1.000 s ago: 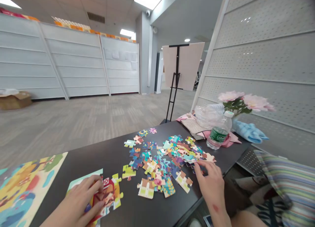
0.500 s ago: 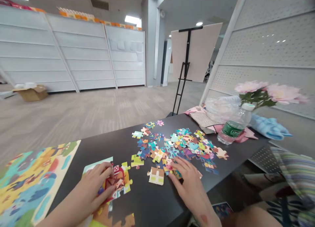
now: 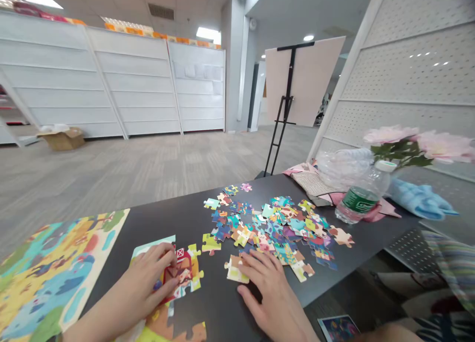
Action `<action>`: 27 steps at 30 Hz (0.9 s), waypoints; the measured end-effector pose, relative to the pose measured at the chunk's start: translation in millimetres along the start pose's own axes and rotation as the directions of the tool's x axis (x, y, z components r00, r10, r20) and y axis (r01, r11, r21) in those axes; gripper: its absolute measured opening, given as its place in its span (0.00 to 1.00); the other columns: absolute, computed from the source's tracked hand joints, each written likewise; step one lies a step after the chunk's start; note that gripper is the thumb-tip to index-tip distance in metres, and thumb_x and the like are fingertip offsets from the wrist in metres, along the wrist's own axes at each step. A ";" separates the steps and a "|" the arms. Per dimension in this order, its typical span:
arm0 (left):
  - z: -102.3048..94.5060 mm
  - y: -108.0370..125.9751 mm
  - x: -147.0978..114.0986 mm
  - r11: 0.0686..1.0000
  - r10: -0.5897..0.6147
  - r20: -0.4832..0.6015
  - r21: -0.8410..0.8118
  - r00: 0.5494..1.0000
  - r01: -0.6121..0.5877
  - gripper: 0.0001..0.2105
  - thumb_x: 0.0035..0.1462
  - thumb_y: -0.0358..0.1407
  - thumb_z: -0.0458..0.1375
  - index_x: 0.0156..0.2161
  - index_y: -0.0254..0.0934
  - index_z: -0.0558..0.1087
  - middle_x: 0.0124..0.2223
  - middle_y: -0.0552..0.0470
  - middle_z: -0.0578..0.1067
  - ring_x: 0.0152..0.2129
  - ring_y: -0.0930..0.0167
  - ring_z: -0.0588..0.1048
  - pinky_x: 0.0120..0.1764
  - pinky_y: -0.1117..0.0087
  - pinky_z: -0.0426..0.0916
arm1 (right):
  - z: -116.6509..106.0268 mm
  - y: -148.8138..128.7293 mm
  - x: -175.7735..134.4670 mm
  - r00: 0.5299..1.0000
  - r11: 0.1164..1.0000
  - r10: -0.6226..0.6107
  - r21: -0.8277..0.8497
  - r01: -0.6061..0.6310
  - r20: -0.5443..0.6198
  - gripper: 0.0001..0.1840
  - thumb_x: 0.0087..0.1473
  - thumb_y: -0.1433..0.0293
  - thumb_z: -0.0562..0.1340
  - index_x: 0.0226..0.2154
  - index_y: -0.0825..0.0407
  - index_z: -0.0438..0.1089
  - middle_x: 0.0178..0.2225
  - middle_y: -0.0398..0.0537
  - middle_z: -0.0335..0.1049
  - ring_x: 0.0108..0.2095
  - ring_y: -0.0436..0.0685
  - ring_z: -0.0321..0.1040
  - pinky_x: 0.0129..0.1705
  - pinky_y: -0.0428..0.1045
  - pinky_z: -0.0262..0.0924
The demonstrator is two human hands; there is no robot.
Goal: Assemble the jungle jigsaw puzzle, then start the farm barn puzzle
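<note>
My left hand (image 3: 154, 275) rests on a joined section of jigsaw puzzle (image 3: 189, 268) with a red barn and a pale-blue edge. Its fingers are bent with the thumb apart, and they cover part of that section. My right hand (image 3: 265, 287) lies with fingers spread, its fingertips on the right side of a single cream, brown and green jigsaw piece (image 3: 234, 272). The thumb stays off that piece, touching the table. Beyond the right hand spreads a heap of loose jigsaw pieces (image 3: 284, 223). A yellow-green piece (image 3: 211, 243) lies between the hands, farther back.
A colourful picture sheet (image 3: 67, 268) covers the left of the dark table (image 3: 156, 216). At the right stand a water bottle (image 3: 361, 196), a pink cloth bag (image 3: 308, 181), a blue cloth (image 3: 421, 196) and pink flowers (image 3: 393, 134). An easel (image 3: 284, 104) stands behind the table.
My right hand has moved left from the heap onto the cream and brown piece, uncovering pieces at the heap's near edge. My left hand stays on the joined section. The view has shifted slightly.
</note>
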State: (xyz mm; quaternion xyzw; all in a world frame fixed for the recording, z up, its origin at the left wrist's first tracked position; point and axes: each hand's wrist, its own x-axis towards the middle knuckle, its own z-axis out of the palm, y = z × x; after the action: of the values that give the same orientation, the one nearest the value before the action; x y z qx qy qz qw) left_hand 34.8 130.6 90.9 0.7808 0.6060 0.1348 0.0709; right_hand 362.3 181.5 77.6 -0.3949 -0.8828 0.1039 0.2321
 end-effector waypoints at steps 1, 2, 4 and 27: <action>0.4 -0.5 0.0 1.000 0.000 0.001 0.002 1.000 0.000 0.14 0.66 0.50 0.53 0.45 0.44 0.73 0.56 0.47 0.72 0.51 0.60 0.73 0.52 0.60 0.71 | -2.7 -4.9 -0.8 0.998 0.999 -0.018 0.034 0.016 0.055 0.16 0.60 0.68 0.61 0.50 0.40 0.74 0.57 0.42 0.72 0.60 0.63 0.63 0.63 0.66 0.55; 0.8 -0.9 -0.2 1.000 0.002 -0.003 0.006 1.000 -0.002 0.14 0.66 0.50 0.53 0.45 0.44 0.73 0.56 0.47 0.72 0.51 0.60 0.74 0.52 0.60 0.72 | -4.8 -7.7 -1.7 0.996 0.998 -0.031 0.063 0.025 0.088 0.15 0.61 0.69 0.61 0.48 0.41 0.75 0.56 0.42 0.73 0.60 0.63 0.64 0.63 0.65 0.56; 1.2 -1.7 -0.6 1.000 0.009 -0.017 0.015 1.000 -0.009 0.14 0.65 0.50 0.54 0.47 0.45 0.73 0.56 0.47 0.72 0.51 0.60 0.74 0.52 0.60 0.72 | -6.4 -6.8 -3.7 0.992 0.995 -0.054 0.094 0.043 0.112 0.15 0.61 0.68 0.61 0.48 0.41 0.75 0.56 0.42 0.73 0.61 0.63 0.62 0.63 0.64 0.56; 2.5 -4.0 -1.0 0.999 0.040 -0.021 0.032 0.999 -0.039 0.13 0.65 0.48 0.54 0.46 0.45 0.73 0.53 0.48 0.74 0.47 0.62 0.75 0.48 0.65 0.73 | -1.0 -2.3 -5.2 0.980 0.979 -0.049 0.186 0.086 -0.194 0.16 0.59 0.79 0.54 0.43 0.49 0.73 0.42 0.49 0.77 0.48 0.59 0.71 0.52 0.56 0.68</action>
State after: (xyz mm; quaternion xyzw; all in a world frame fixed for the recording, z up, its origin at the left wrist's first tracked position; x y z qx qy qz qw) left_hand 31.6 130.8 87.3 0.7922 0.5931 0.1353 0.0494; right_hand 364.3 176.1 77.7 -0.3482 -0.8555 0.1434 0.3554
